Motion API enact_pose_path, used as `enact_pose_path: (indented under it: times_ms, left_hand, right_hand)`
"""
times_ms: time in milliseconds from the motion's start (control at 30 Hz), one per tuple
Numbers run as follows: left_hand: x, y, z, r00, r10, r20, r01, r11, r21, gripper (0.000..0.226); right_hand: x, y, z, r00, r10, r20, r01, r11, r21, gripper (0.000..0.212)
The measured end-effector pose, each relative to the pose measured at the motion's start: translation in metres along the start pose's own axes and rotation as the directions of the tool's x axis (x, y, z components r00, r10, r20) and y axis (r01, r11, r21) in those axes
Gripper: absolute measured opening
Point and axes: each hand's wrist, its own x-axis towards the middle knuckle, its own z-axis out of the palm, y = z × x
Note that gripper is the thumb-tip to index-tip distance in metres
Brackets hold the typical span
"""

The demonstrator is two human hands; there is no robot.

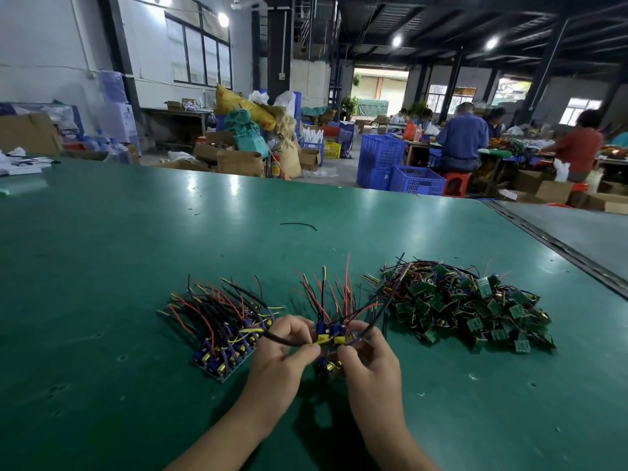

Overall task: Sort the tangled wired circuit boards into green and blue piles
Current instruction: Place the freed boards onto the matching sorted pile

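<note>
Both hands, left (283, 348) and right (365, 351), are pinching a blue board cluster (331, 333) (wires fanning upward) over the counter (102, 249).

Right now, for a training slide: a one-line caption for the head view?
Left hand and right hand pinch a tangled blue-board cluster between the blue pile and the green pile.

- Left: blue-board pile (222, 338), wires fanning up and outward, blocks low passage.
- Right: green-board pile (469, 307), a broad tangled heap.
- Between them: left hand (289, 350), right hand (368, 353) and the held bundle (331, 333) fill the gap.
- Beyond: open tabletop (136, 249), one loose black wire (299, 226) lying on it.
</note>
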Motion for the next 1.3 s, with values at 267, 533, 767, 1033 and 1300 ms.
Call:
enact_pose_path:
  times_ms: [267,533,767,1033,1300]
  left_hand:
    - [-0.002,-0.006,0.002,0.999,0.036,0.026,-0.036,0.999,-0.011,0.021]
    - [0.002,-0.003,0.000,1.000,-0.014,0.006,0.013,0.992,0.125,0.012]
    - [0.003,-0.002,-0.003,0.987,-0.161,-0.031,0.157,0.983,-0.100,0.005]
    - [0.000,0.001,-0.002,0.965,-0.254,0.073,0.263,0.944,-0.199,0.021]
    - [0.002,0.005,-0.010,0.917,-0.333,0.219,0.394,0.842,-0.369,0.021]
  right_hand:
    - [-0.001,0.001,-0.001,0.998,-0.055,0.043,0.050,0.991,0.128,0.019]
    - [0.001,-0.004,-0.001,0.991,-0.026,0.128,-0.002,0.977,0.214,0.010]
    - [0.003,-0.005,-0.001,0.969,0.078,0.236,-0.128,0.970,0.206,0.021]
    - [0.006,-0.010,-0.012,0.953,0.132,0.273,-0.201,0.950,0.240,0.009]
    - [0.010,-0.010,-0.013,0.887,0.196,0.419,-0.384,0.817,0.431,0.013]
